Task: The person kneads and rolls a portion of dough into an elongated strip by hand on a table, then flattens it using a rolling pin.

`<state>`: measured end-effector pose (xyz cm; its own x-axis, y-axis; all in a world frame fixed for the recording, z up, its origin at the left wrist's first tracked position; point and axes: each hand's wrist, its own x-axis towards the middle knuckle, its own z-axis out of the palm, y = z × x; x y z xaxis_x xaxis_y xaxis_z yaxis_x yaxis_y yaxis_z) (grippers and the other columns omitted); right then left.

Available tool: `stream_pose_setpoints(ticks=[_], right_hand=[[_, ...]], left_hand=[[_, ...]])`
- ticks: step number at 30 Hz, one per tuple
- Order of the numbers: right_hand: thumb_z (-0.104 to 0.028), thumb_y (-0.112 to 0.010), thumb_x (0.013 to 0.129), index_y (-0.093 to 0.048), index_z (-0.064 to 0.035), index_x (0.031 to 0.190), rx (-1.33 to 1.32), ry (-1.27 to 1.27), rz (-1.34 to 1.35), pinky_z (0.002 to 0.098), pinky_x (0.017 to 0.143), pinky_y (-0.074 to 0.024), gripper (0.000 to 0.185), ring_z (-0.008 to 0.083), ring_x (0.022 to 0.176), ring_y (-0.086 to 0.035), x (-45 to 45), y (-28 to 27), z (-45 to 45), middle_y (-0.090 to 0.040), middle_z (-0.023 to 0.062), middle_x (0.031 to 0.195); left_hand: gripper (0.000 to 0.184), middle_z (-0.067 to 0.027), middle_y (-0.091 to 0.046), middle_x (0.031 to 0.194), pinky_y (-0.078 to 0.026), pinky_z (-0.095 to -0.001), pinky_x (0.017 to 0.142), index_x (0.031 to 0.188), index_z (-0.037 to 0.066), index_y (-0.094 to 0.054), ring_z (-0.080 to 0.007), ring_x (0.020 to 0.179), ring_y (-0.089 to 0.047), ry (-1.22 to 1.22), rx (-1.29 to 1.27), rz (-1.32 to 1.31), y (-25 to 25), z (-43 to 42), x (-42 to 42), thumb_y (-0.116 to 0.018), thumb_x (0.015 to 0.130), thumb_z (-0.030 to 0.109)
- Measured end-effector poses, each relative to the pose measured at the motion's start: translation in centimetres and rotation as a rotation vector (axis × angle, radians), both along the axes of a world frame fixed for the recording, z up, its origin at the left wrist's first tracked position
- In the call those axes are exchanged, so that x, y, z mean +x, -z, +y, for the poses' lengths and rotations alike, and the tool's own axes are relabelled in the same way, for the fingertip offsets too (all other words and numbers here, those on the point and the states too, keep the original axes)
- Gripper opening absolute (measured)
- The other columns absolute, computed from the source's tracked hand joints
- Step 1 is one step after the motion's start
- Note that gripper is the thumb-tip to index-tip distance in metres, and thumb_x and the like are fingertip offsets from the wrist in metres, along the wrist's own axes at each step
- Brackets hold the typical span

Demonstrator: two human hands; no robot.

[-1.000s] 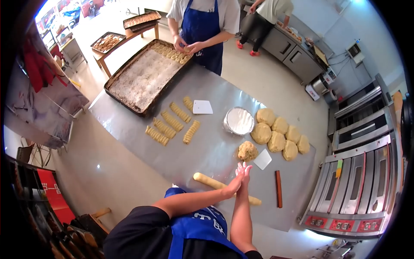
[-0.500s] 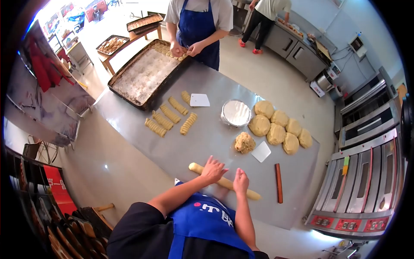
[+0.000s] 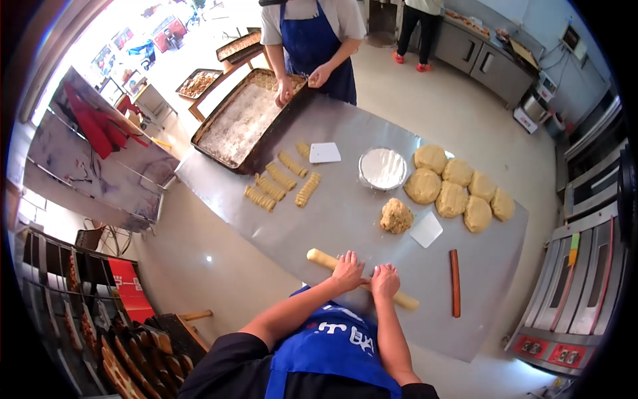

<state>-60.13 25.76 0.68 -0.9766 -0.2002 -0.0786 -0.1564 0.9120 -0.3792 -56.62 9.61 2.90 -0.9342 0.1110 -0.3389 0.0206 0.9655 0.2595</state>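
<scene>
A long pale dough roll (image 3: 321, 259) lies slantwise near the table's front edge. My left hand (image 3: 348, 271) rests flat across its middle, fingers stretched forward. Close beside it on the right, my right hand (image 3: 385, 280) also lies on the roll with its fingers extended. Both palms hide the roll's centre; its two ends show. Beyond my hands sits a crumbly ball of filling (image 3: 397, 216), with a white scraper (image 3: 426, 230) next to it. A reddish-brown rolling pin (image 3: 455, 283) lies to the right.
Several round dough pieces (image 3: 452, 199) sit by a wrapped bowl (image 3: 383, 168). Several ridged dough strips (image 3: 280, 175) and another white scraper (image 3: 325, 153) lie left. Across the metal table (image 3: 345, 126), a co-worker (image 3: 312, 40) stands at a large tray (image 3: 232, 126). Ovens (image 3: 578, 279) stand right.
My right hand has gone from a curled, partly raised pose to lying flat on the roll. The co-worker's hands have moved apart over the tray. The whole view has shifted slightly.
</scene>
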Motion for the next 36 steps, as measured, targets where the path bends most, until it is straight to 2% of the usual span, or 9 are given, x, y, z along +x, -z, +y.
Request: stream_pose_setpoints(ticks=[5,8,14,24,26,27,30,32,36], right_hand=[[-0.024,-0.068,0.100,-0.081,-0.0038,0.100,0.018,0.020,-0.030,0.0488,0.109,-0.0523,0.024,0.0377,0.114,-0.071,-0.5,-0.6,0.6,-0.077,0.0188,0.118],[-0.026,-0.067,0.101,-0.083,-0.0054,0.098,0.012,-0.014,0.000,0.0542,0.117,-0.0448,0.027,0.0351,0.110,-0.073,-1.0,-0.3,1.0,-0.079,0.0176,0.116],[-0.030,-0.068,0.100,-0.085,-0.0093,0.095,0.064,-0.030,-0.030,0.0556,0.116,-0.0454,0.027,0.0365,0.100,-0.076,-1.8,-1.6,1.1,-0.080,0.0184,0.103],[-0.030,-0.067,0.101,-0.084,-0.0082,0.096,0.075,-0.026,-0.039,0.0592,0.118,-0.0414,0.028,0.0349,0.101,-0.075,-1.7,-0.5,0.9,-0.080,0.0154,0.102],[-0.031,-0.069,0.099,-0.085,-0.0096,0.094,0.035,-0.020,0.068,0.0587,0.114,-0.0454,0.027,0.0382,0.094,-0.076,-1.5,0.0,1.1,-0.080,0.0170,0.095],[-0.031,-0.069,0.099,-0.085,-0.0096,0.094,0.045,-0.021,0.069,0.0587,0.114,-0.0454,0.027,0.0382,0.094,-0.076,-1.5,-0.2,1.2,-0.080,0.0170,0.095],[-0.031,-0.069,0.098,-0.084,-0.0097,0.093,0.058,-0.018,-0.018,0.0583,0.114,-0.0457,0.026,0.0387,0.094,-0.076,-1.0,-0.8,1.3,-0.080,0.0164,0.096],[-0.031,-0.069,0.099,-0.084,-0.0100,0.092,0.057,-0.026,0.001,0.0578,0.113,-0.0462,0.026,0.0386,0.093,-0.076,-1.5,-0.8,1.0,-0.080,0.0162,0.095],[-0.033,-0.069,0.099,-0.084,-0.0095,0.096,0.072,-0.038,0.017,0.0586,0.114,-0.0451,0.028,0.0392,0.095,-0.076,-1.1,-0.8,1.2,-0.080,0.0163,0.097]], left_hand=[[0.105,-0.0385,-0.035,0.167,-0.028,-0.0631,0.128,0.163,0.007,-0.045,-0.0520,0.158,-0.032,0.134,-0.139,-0.163,-2.6,0.3,0.0,-0.091,0.078,0.051],[0.103,-0.0398,-0.039,0.163,-0.029,-0.0607,0.128,0.163,0.006,-0.044,-0.0538,0.154,-0.037,0.185,-0.275,-0.072,1.3,0.4,-0.1,-0.092,0.079,0.042],[0.107,-0.0392,-0.040,0.162,-0.029,-0.0593,0.129,0.163,0.006,-0.043,-0.0538,0.153,-0.039,0.152,-0.200,-0.008,2.6,0.3,0.6,-0.096,0.073,0.031],[0.109,-0.0369,-0.043,0.160,-0.036,-0.0577,0.125,0.162,0.006,-0.045,-0.0522,0.153,-0.039,0.096,-0.173,0.032,1.9,0.3,0.1,-0.097,0.069,0.025],[0.083,-0.0384,-0.042,0.163,-0.035,-0.0588,0.125,0.161,0.006,-0.047,-0.0523,0.153,-0.041,0.157,-0.198,-0.074,0.5,0.4,0.2,-0.081,0.088,0.020],[0.083,-0.0384,-0.042,0.163,-0.035,-0.0588,0.125,0.161,0.006,-0.047,-0.0523,0.153,-0.041,0.157,-0.189,-0.073,0.6,0.4,0.0,-0.081,0.088,0.020],[0.087,-0.0375,-0.040,0.165,-0.036,-0.0567,0.124,0.162,0.006,-0.046,-0.0509,0.155,-0.040,0.102,-0.149,-0.044,1.6,0.6,1.1,-0.083,0.085,0.022],[0.107,-0.0343,-0.041,0.164,-0.037,-0.0572,0.125,0.163,0.009,-0.046,-0.0511,0.155,-0.037,0.089,-0.152,0.007,2.0,0.3,0.8,-0.098,0.070,0.027],[0.106,-0.0328,-0.044,0.161,-0.039,-0.0564,0.123,0.162,0.009,-0.046,-0.0491,0.153,-0.040,0.086,-0.148,0.018,0.6,0.1,0.7,-0.097,0.071,0.027]])
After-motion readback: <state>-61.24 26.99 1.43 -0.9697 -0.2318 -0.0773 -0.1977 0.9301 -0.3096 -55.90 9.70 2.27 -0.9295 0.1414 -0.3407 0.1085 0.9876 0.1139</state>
